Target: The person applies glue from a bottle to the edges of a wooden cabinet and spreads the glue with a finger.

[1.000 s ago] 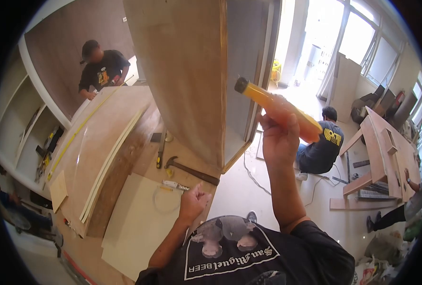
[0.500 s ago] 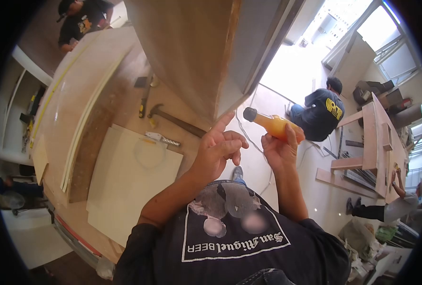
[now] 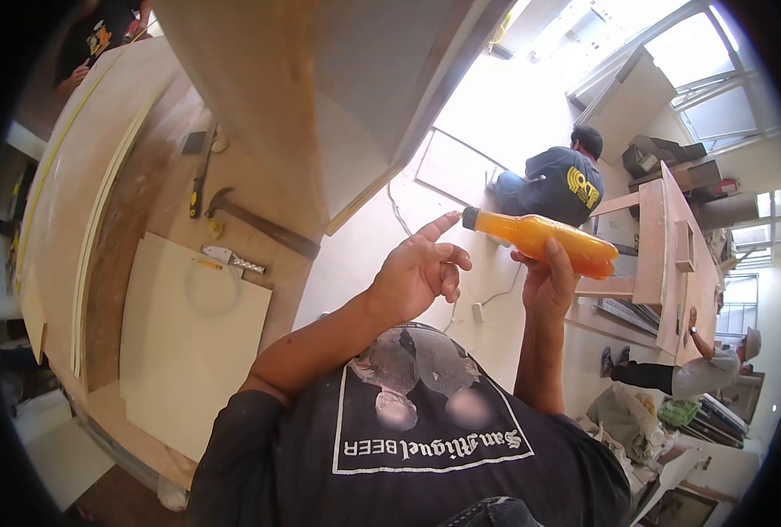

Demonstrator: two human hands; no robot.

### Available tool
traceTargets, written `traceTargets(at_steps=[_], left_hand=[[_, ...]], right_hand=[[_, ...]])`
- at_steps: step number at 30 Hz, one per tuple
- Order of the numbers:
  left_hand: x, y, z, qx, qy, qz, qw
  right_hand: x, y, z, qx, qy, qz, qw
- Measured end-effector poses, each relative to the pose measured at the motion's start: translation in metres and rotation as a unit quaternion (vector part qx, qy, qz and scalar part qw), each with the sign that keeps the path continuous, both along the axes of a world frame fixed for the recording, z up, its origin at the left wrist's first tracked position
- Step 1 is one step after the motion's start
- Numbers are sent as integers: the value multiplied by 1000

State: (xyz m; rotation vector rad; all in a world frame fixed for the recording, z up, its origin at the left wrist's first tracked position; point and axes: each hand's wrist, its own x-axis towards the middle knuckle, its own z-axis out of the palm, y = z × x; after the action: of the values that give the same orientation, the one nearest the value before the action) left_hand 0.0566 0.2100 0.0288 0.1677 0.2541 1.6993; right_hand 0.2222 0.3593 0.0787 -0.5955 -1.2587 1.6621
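My right hand (image 3: pixel 546 279) grips a clear plastic bottle (image 3: pixel 544 244) of orange liquid around its lower part, thumb along the side. The bottle lies nearly level, its dark cap (image 3: pixel 470 218) pointing left. My left hand (image 3: pixel 421 272) holds nothing; its index finger is stretched out with the tip right at the cap, while the other fingers are loosely bent. Left of my hands, on a wooden surface, are a claw hammer (image 3: pixel 263 227), a long tool with a black-and-yellow handle (image 3: pixel 199 189) and a small metal tool (image 3: pixel 232 258) lying on a pale board (image 3: pixel 188 342).
A tall wooden panel (image 3: pixel 259 97) rises in front of me. One person (image 3: pixel 553 180) sits on the floor ahead; another (image 3: pixel 707 369) stands by a wooden bench (image 3: pixel 676 255) at right. A third person (image 3: pixel 92 44) is at the far left. A cable (image 3: pixel 399 211) crosses the floor.
The view has turned to the right. The bottle has swung more level and moved right, showing more of its body. My left index fingertip has come to the cap.
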Motion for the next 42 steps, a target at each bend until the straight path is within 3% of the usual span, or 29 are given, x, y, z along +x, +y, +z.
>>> traceTargets(at_steps=[5,17,26,32,33,35,38,42], left_hand=[[11,44,0,38,-51,-15,998],[18,93,9,73,-42,7,996],[-7,81,-2,63,48,84,993],[-15,73,-5,-40,207,162,964],[-17,72,-1,-16,201,164,966],[-24,72,12,29,197,181,963],[-30,77,29,127,103,159,974],[-46,83,78,204,190,170,945]], right_hand=[[10,45,-2,22,12,11,1000],[-1,108,7,-6,39,64,997],[-49,97,0,12,50,88,995],[-72,97,-2,11,27,92,995],[-76,100,-7,12,25,83,996],[-86,114,-9,-58,42,126,989],[-88,140,-32,-184,72,170,965],[-93,177,-72,-366,109,309,871]])
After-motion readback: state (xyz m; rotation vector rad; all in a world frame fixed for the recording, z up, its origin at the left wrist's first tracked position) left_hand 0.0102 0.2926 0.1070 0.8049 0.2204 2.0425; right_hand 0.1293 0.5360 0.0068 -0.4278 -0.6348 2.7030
